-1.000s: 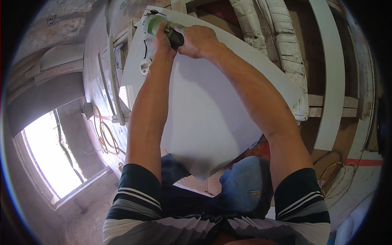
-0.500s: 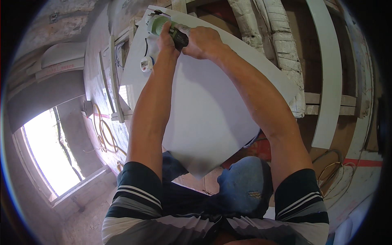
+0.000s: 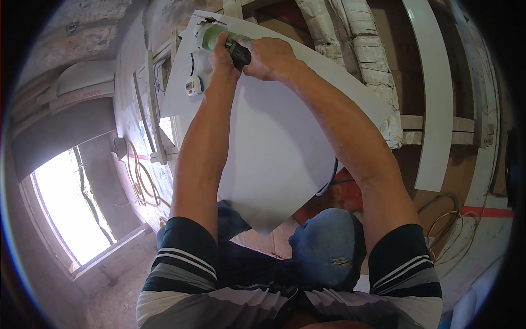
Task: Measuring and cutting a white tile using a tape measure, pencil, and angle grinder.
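Note:
Both of my hands are wrapped round a green and black angle grinder (image 3: 240, 54) at the far left end of a large white board (image 3: 274, 137). My left hand (image 3: 221, 59) closes round the front of its body, close to the green part, with the thumb on top. Behind it, my right hand (image 3: 271, 58) grips the black rear end. The tool's dark disc (image 3: 212, 22) sits near the board's far edge; whether it touches the board I cannot tell. A white and blue tape measure (image 3: 193, 85) lies on the board beside my left forearm.
Wrapped pale bundles (image 3: 372, 49) and a long white strip (image 3: 436, 109) lie on wooden framing at the right. A dark cable (image 3: 330, 181) hangs by the board's near right edge. Yellow hose (image 3: 139, 178) runs along the left wall, near a bright opening (image 3: 71, 203). My bent knee (image 3: 329, 244) is below the board.
The view has shifted slightly, and more of the dark cable shows by the board's right edge. Both hands keep their grip on the angle grinder, which stays in nearly the same place.

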`<action>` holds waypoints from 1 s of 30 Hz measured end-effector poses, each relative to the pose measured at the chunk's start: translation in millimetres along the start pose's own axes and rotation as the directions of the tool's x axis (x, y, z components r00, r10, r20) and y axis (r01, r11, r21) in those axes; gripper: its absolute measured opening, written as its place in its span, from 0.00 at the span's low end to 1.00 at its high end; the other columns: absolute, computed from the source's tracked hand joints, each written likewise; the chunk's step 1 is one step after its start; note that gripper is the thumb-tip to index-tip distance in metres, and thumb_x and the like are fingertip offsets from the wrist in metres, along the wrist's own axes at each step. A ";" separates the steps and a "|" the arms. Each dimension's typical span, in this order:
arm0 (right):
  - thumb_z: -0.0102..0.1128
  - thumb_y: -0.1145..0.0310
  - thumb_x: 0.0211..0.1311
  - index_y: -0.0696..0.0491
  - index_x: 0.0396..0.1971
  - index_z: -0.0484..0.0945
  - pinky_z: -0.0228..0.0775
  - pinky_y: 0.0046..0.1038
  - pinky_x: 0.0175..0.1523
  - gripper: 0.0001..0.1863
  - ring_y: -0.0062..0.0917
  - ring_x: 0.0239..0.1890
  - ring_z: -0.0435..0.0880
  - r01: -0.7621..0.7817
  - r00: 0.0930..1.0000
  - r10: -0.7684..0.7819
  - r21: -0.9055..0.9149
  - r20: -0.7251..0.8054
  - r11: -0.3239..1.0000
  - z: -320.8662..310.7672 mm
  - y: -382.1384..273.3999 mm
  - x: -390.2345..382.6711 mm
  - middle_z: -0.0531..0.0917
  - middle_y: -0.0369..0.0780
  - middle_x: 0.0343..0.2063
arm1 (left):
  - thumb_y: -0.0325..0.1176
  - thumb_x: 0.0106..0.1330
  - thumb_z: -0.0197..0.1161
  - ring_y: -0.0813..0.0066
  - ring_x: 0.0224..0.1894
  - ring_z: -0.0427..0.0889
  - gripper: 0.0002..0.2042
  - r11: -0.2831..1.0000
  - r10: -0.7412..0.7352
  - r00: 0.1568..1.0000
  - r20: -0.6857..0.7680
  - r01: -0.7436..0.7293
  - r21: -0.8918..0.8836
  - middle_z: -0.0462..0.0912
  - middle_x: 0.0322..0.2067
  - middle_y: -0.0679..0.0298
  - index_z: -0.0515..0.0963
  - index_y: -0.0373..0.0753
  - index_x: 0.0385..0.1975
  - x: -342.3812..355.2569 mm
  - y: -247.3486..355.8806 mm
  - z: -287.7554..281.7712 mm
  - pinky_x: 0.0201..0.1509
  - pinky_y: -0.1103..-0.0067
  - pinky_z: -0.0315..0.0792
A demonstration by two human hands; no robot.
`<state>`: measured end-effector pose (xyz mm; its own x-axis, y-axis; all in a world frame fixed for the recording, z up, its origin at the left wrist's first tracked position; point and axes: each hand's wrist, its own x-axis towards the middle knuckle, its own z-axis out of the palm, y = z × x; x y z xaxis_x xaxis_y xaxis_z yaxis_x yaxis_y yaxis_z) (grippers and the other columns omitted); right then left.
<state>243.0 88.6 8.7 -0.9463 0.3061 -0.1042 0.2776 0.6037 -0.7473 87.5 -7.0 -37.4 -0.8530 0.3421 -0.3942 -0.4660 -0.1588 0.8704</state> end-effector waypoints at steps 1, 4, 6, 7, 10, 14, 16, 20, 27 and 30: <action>0.57 0.62 0.45 0.55 0.33 0.81 0.75 0.37 0.42 0.16 0.37 0.37 0.83 -0.006 1.000 0.006 -0.012 0.024 1.000 -1.2 0.0 -1.5 0.83 0.45 0.33 | 0.34 0.57 0.64 0.62 0.31 0.82 0.17 1.000 0.001 1.000 -0.007 -0.001 0.007 0.79 0.33 0.56 0.72 0.31 0.42 -1.6 -0.4 0.4 0.37 0.68 0.79; 0.57 0.62 0.45 0.55 0.32 0.81 0.75 0.37 0.42 0.16 0.37 0.37 0.83 -0.014 0.999 0.015 -0.020 0.038 1.000 -4.0 -0.6 -4.6 0.83 0.45 0.32 | 0.34 0.57 0.64 0.63 0.32 0.82 0.17 1.000 0.002 1.000 0.001 -0.002 0.007 0.79 0.32 0.57 0.72 0.31 0.42 -4.6 -1.7 1.8 0.37 0.68 0.79; 0.57 0.62 0.45 0.55 0.34 0.81 0.75 0.37 0.42 0.16 0.37 0.37 0.83 -0.011 0.999 0.011 -0.013 0.037 1.000 -5.5 -0.3 -6.6 0.83 0.45 0.32 | 0.34 0.57 0.64 0.63 0.31 0.82 0.17 1.000 0.002 1.000 0.015 -0.002 0.003 0.79 0.32 0.57 0.72 0.32 0.42 -5.9 -2.2 2.4 0.37 0.68 0.79; 0.57 0.62 0.45 0.54 0.35 0.81 0.75 0.37 0.42 0.17 0.37 0.37 0.83 -0.018 0.998 0.019 -0.022 0.057 1.000 -6.0 -0.2 -7.5 0.83 0.45 0.32 | 0.35 0.57 0.64 0.63 0.31 0.81 0.17 1.000 0.006 1.000 0.009 -0.006 0.012 0.79 0.32 0.58 0.72 0.32 0.42 -6.5 -2.4 2.5 0.37 0.69 0.79; 0.57 0.63 0.45 0.52 0.41 0.78 0.75 0.37 0.42 0.20 0.37 0.37 0.83 0.000 1.000 0.000 0.002 0.024 1.000 -6.5 0.9 -11.7 0.83 0.45 0.33 | 0.35 0.57 0.64 0.64 0.31 0.81 0.17 1.000 -0.005 1.000 0.012 0.005 0.022 0.79 0.32 0.59 0.72 0.33 0.41 -7.6 -4.0 2.5 0.37 0.69 0.79; 0.57 0.64 0.45 0.49 0.47 0.75 0.75 0.38 0.41 0.24 0.37 0.37 0.83 0.001 1.000 -0.001 0.006 0.029 1.000 -7.2 2.2 -15.6 0.83 0.44 0.33 | 0.37 0.57 0.64 0.65 0.31 0.81 0.17 0.999 -0.019 0.999 0.040 0.017 0.029 0.79 0.32 0.60 0.72 0.34 0.41 -9.2 -6.5 1.8 0.37 0.70 0.79; 0.57 0.64 0.45 0.48 0.48 0.74 0.75 0.38 0.42 0.24 0.37 0.37 0.83 -0.015 0.998 0.016 -0.016 0.062 1.000 -8.0 2.0 -16.5 0.83 0.44 0.33 | 0.37 0.57 0.64 0.65 0.31 0.81 0.17 0.999 -0.020 0.999 0.043 0.018 0.034 0.79 0.32 0.60 0.72 0.34 0.41 -10.5 -7.4 1.5 0.37 0.71 0.79; 0.57 0.63 0.45 0.49 0.46 0.75 0.75 0.38 0.42 0.23 0.37 0.38 0.83 0.012 1.000 -0.012 0.006 0.015 1.000 -9.6 3.7 -23.2 0.83 0.44 0.33 | 0.37 0.57 0.64 0.65 0.32 0.81 0.18 0.998 -0.038 0.999 0.009 0.038 0.047 0.79 0.33 0.60 0.72 0.34 0.42 -14.3 -8.6 3.7 0.37 0.70 0.79; 0.59 0.62 0.43 0.52 0.39 0.79 0.75 0.37 0.42 0.20 0.37 0.37 0.83 -0.007 0.999 0.007 -0.001 0.039 1.000 -11.9 6.4 -31.3 0.83 0.44 0.32 | 0.37 0.56 0.65 0.64 0.32 0.81 0.19 0.998 0.003 1.000 -0.009 -0.003 0.060 0.79 0.33 0.59 0.71 0.33 0.43 -27.2 -12.9 9.6 0.37 0.70 0.79; 0.59 0.62 0.43 0.54 0.34 0.80 0.75 0.36 0.42 0.17 0.37 0.37 0.83 -0.007 1.000 0.007 0.005 0.029 1.000 -11.5 8.9 -34.5 0.83 0.45 0.32 | 0.36 0.56 0.64 0.64 0.32 0.81 0.18 0.998 -0.006 1.000 -0.008 0.007 0.064 0.79 0.33 0.59 0.71 0.33 0.43 -29.0 -14.7 10.4 0.37 0.70 0.79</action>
<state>280.1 91.9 13.2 -0.9486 0.2890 -0.1288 0.2839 0.5980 -0.7495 121.5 -4.9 -35.8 -0.8521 0.3352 -0.4020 -0.4555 -0.0966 0.8850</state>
